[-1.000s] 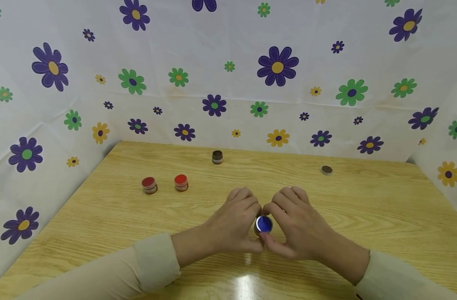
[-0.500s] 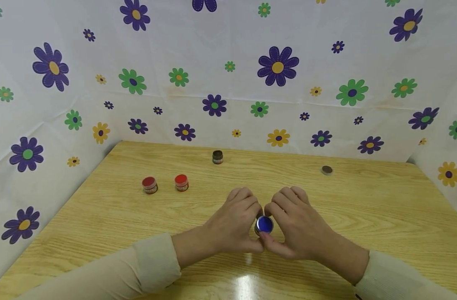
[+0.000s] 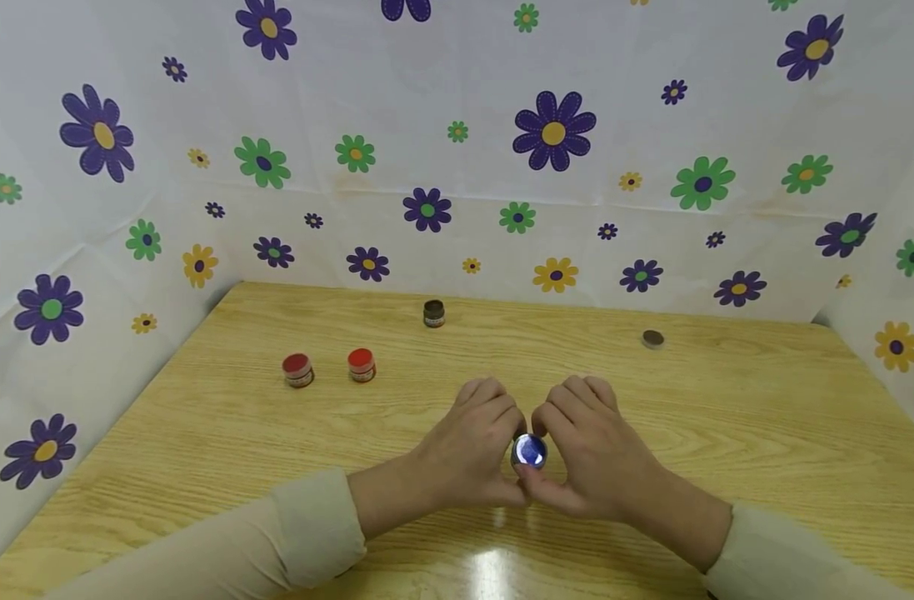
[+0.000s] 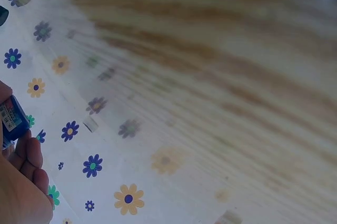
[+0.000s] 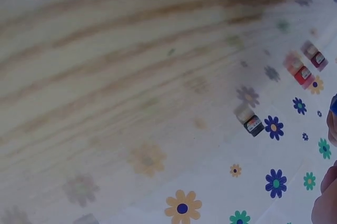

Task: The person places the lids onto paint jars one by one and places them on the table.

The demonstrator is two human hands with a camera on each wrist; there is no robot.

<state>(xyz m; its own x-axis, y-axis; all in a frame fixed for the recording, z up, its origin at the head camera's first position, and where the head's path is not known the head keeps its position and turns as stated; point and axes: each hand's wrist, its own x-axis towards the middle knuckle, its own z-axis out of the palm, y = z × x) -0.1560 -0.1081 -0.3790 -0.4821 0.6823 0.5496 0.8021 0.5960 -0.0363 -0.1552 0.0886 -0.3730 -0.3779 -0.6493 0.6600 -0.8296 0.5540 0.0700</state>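
Step in hand: both hands are working at a small blue paint pot [image 3: 529, 451], apparently twisting at its lid (a judgement from the pose).
Doing it well: one hand should be holding the body of the pot steady while the other turns; keeping the pot level and low over the tabletop [image 3: 726, 417] should be guarding against spills.
Left hand [image 3: 467, 446]: grip is curling closed, fingertips pinching the pot's left side.
Right hand [image 3: 587, 454]: grip is likewise closing around the pot, thumb pressing under its near edge.
Pot position: sitting between the two hands, just above or on the tabletop (cannot tell which).
Relative to pot: two red pots [image 3: 362, 365] are standing well apart, far-left; a dark pot [image 3: 434, 313] is standing farther back.
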